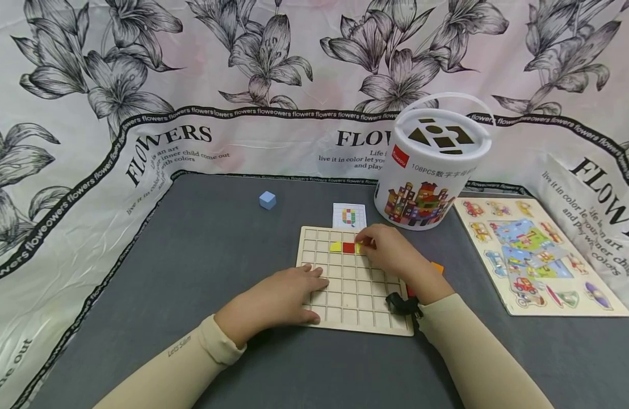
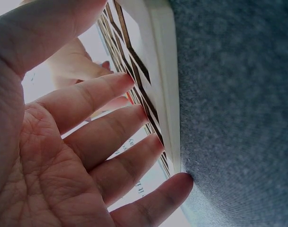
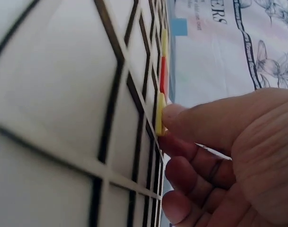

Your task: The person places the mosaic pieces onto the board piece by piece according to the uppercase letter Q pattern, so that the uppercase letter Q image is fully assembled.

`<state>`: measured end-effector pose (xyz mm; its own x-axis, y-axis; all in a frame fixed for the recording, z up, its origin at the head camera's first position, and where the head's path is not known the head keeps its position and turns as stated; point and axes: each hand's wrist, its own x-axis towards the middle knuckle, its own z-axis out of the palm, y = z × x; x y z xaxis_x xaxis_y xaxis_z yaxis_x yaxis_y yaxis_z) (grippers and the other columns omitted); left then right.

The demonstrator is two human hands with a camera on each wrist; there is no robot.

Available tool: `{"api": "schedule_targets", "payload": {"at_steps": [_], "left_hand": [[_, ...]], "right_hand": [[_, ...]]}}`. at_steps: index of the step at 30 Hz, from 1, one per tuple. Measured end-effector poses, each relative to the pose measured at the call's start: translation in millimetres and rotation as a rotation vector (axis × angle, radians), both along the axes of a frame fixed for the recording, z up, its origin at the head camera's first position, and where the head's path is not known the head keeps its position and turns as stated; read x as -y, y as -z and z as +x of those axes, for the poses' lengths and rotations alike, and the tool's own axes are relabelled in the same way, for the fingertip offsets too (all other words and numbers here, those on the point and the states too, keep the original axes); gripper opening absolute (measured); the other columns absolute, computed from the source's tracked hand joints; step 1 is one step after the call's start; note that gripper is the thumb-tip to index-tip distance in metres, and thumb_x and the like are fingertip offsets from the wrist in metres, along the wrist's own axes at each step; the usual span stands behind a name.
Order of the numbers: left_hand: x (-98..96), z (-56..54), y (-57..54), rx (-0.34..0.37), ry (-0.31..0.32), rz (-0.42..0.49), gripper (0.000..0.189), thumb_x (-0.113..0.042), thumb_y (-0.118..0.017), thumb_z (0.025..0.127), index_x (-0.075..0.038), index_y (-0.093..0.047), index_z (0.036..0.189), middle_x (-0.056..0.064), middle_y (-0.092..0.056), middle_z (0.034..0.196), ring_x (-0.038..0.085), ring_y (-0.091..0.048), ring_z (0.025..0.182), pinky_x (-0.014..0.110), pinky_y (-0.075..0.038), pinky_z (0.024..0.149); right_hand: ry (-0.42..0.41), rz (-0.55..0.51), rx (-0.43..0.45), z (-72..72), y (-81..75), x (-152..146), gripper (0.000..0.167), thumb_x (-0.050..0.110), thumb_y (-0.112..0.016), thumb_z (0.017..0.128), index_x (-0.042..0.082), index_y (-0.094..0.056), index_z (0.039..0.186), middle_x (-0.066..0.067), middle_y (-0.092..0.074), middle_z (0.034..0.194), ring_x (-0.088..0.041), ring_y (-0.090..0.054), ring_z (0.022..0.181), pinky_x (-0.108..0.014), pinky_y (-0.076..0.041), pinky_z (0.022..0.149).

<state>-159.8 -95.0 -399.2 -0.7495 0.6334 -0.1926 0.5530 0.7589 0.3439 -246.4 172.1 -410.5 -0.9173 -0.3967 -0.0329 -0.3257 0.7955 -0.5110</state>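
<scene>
A wooden grid board point(image 1: 340, 315) lies on the dark table. In one of its upper rows sit a yellow square tile point(image 1: 335, 246) and a red square tile point(image 1: 348, 247). My right hand point(image 1: 388, 250) pinches a second yellow tile point(image 3: 160, 115) between thumb and fingers, right beside the red one at the grid. My left hand point(image 1: 279, 298) rests with spread fingers on the board's left side; in the left wrist view the little finger reaches the table surface by its edge. Behind the board lies a pattern card point(image 1: 340, 216) with a coloured letter drawn in squares.
A blue cube point(image 1: 267, 200) lies at the back left. The white lidded bucket point(image 1: 422, 170) stands behind my right hand. On the right is a picture puzzle board point(image 1: 478, 250) with cards on it. Orange point(image 1: 437, 267) and red pieces peek out beside my right wrist.
</scene>
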Motion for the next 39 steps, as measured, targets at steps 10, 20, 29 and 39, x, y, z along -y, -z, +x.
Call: {"api": "schedule_targets", "payload": {"at_steps": [10, 20, 29, 39], "left_hand": [[2.1, -0.1, -3.5, -0.006, -0.014, 0.009, 0.067, -0.032, -0.09, 0.092, -0.013, -0.066, 0.152, 0.012, -0.055, 0.165, 0.034, -0.046, 0.159, 0.051, -0.042, 0.128], [2.7, 0.7, -2.7, 0.012, -0.022, 0.004, 0.068, -0.032, -0.09, 0.092, -0.014, -0.065, 0.152, 0.012, -0.054, 0.166, 0.034, -0.044, 0.16, 0.052, -0.042, 0.128], [2.4, 1.0, -1.5, 0.031, -0.033, 0.007, 0.069, -0.032, -0.09, 0.093, -0.015, -0.064, 0.154, 0.01, -0.053, 0.167, 0.032, -0.043, 0.161, 0.053, -0.041, 0.128], [0.6, 0.9, 0.1, 0.036, -0.025, -0.001, 0.069, -0.033, -0.089, 0.093, -0.015, -0.064, 0.154, 0.01, -0.053, 0.167, 0.031, -0.043, 0.161, 0.052, -0.041, 0.129]], "right_hand": [[0.141, 0.0, -0.037, 6.0, -33.4, -58, 0.026, 0.015, -0.064, 0.11, 0.004, -0.075, 0.13, -0.018, -0.07, 0.121, -0.03, -0.059, 0.094, -0.044, -0.051, 0.081], [0.02, 0.08, 0.01, 36.7, -7.8, -101, 0.031, 0.019, -0.078, 0.101, 0.003, -0.079, 0.127, -0.015, -0.072, 0.119, -0.022, -0.066, 0.097, -0.046, -0.057, 0.083], [0.038, 0.076, 0.032, 38.3, -5.0, -97, 0.023, 0.014, -0.079, 0.1, 0.002, -0.079, 0.119, -0.012, -0.072, 0.11, -0.021, -0.064, 0.092, -0.044, -0.056, 0.08], [0.08, 0.032, 0.068, 40.7, -4.0, -95, 0.012, 0.013, -0.078, 0.1, 0.01, -0.07, 0.108, -0.004, -0.071, 0.095, -0.018, -0.06, 0.082, -0.037, -0.051, 0.073]]}}
